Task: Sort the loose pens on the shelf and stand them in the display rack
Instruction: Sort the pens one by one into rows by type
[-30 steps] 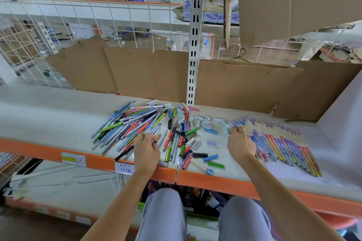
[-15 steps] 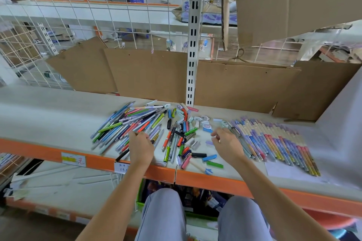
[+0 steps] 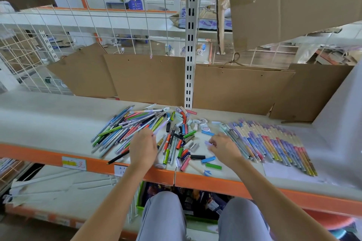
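Observation:
A heap of loose pens (image 3: 119, 129) in many colours lies on the grey shelf (image 3: 49, 117). My left hand (image 3: 144, 148) is at the heap's right edge and grips a pale lavender pen (image 3: 161, 127) that points up and to the right. Short pens and loose caps (image 3: 182, 139) are scattered in the middle. My right hand (image 3: 223, 147) hovers there and pinches a small lavender cap (image 3: 208, 143). To the right, a neat row of pens (image 3: 274, 143) lies side by side. No display rack shows in this view.
Cardboard sheets (image 3: 148, 78) line the shelf's back, with a slotted white upright (image 3: 189, 45) between them and wire mesh behind. The shelf's orange front edge (image 3: 39, 155) carries price labels. A sheet of paper (image 3: 282, 172) lies under the row's near end.
My right hand has moved left from the neat row to the scattered caps and picked up a lavender cap. My left hand has lifted a lavender pen from the heap.

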